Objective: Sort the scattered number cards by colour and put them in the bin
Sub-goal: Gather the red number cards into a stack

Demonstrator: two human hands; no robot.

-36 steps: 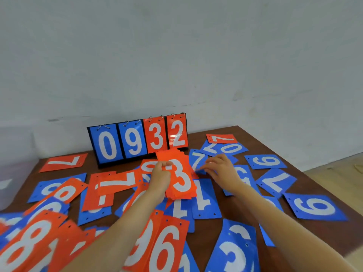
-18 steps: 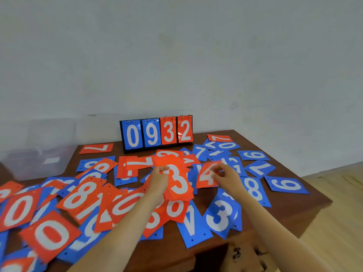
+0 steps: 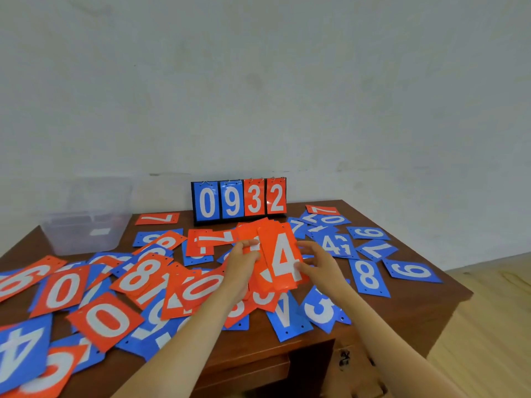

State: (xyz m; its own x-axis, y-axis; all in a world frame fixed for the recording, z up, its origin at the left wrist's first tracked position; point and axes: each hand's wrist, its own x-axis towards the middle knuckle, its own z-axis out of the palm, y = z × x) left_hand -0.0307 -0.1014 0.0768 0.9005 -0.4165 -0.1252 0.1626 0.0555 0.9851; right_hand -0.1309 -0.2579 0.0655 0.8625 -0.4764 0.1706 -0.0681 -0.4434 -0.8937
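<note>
Currently two bare hands work over the middle of the brown wooden tabletop (image 3: pixel 408 294). The left hand (image 3: pixel 240 265) grips one stack of orange plastic number cards (image 3: pixel 260 282), with the fingers curled round its left edge. The top piece of the stack, an orange card with a white 4 (image 3: pixel 283 258), leans a little to the left. The right hand (image 3: pixel 320 265) has its fingers released and loosely spread, and the tips touch the right edge of this card.

Around the hands the loose orange cards (image 3: pixel 103 320) lie mostly at the left and the loose blue cards (image 3: pixel 367 275) mostly at the right. They overlap so much that I cannot give an exact count. Two orange 7 cards lie apart at the back, one left (image 3: pixel 157 218) and one right (image 3: pixel 321 210) of the scoreboard.

One black flip scoreboard (image 3: pixel 239 200) stands upright at the back edge and shows four cards: two blue, 0 and 9, and two orange, 3 and 2. One clear plastic bin (image 3: pixel 86 225) sits on the rear left corner, well apart from the hands; its content is not clear.

One drawer with a dark metal handle (image 3: pixel 344 359) is in the front of the furniture. Behind stands a pale grey-white wall (image 3: pixel 258 81), and at the right is a light wooden floor (image 3: pixel 488 326).
</note>
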